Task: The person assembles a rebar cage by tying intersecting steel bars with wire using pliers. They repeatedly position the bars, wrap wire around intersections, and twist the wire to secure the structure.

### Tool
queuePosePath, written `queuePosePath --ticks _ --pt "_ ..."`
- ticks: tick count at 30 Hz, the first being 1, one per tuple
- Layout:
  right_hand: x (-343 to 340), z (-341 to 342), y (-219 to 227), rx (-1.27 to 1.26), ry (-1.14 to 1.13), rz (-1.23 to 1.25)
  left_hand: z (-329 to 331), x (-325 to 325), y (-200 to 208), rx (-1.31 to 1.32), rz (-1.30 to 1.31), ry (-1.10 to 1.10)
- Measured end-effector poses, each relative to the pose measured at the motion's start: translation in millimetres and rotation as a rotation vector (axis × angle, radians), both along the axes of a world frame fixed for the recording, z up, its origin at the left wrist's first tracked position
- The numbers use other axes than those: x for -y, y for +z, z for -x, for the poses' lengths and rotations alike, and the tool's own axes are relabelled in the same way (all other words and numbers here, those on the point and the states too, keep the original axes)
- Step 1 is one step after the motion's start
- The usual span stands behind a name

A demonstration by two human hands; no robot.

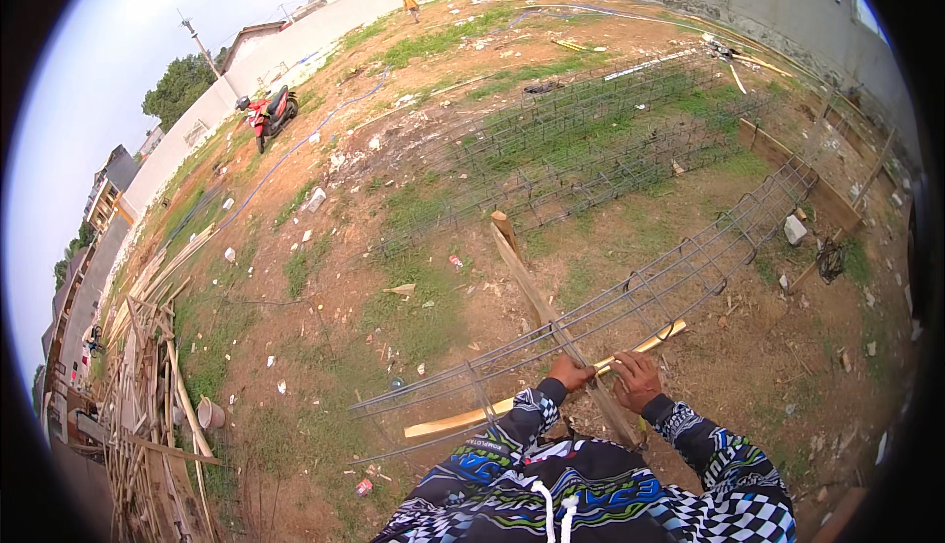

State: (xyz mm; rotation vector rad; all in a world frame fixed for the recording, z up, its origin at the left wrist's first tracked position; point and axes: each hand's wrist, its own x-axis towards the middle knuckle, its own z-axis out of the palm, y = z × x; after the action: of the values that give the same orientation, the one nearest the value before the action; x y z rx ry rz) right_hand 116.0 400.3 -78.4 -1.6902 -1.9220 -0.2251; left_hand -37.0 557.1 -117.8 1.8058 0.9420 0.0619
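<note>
A long steel rebar cage (679,285) stretches from the lower left to the upper right in front of me, with a wooden beam (541,299) crossing under its bars. Where beam and cage meet, my left hand (569,374) is closed with its fingers at the near bars; what it pinches is too small to make out. Just right of the beam, my right hand (637,383) has bent fingers closed at the same near bar, their tips close to the left hand. A yellowish wooden strip (458,423) lies beneath the cage, passing under both hands.
More rebar cages (591,184) lie on the grass beyond. Stacked timber and bamboo (148,415) fill the left side, beside a pale bucket (211,412). A wooden board (799,177) stands at the cage's far end. A red motorbike (269,118) and a distant person (410,6) are farther back.
</note>
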Motion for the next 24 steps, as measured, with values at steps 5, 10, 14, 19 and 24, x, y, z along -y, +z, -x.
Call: queuePosePath --ticks 5,10,14,19,24 --pt "9.2 9.8 -24.3 0.021 -0.129 0.115 3.0 2.4 27.7 0.016 0.050 0.023" --pt "-12.3 0.0 -41.0 0.115 -0.058 0.219 7.7 -8.3 -2.1 0.022 0.087 -0.007" --pt "-0.1 -4.8 -46.2 -0.043 -0.006 0.565 7.6 -4.0 19.2 0.032 0.136 0.048" --pt "29.3 45.1 16.4 -0.095 -0.179 0.716 14.4 -12.6 -17.7 0.025 -0.001 0.045" --pt "29.0 89.0 19.0 -0.261 -0.267 0.615 10.5 8.7 -19.2 0.056 0.041 0.013"
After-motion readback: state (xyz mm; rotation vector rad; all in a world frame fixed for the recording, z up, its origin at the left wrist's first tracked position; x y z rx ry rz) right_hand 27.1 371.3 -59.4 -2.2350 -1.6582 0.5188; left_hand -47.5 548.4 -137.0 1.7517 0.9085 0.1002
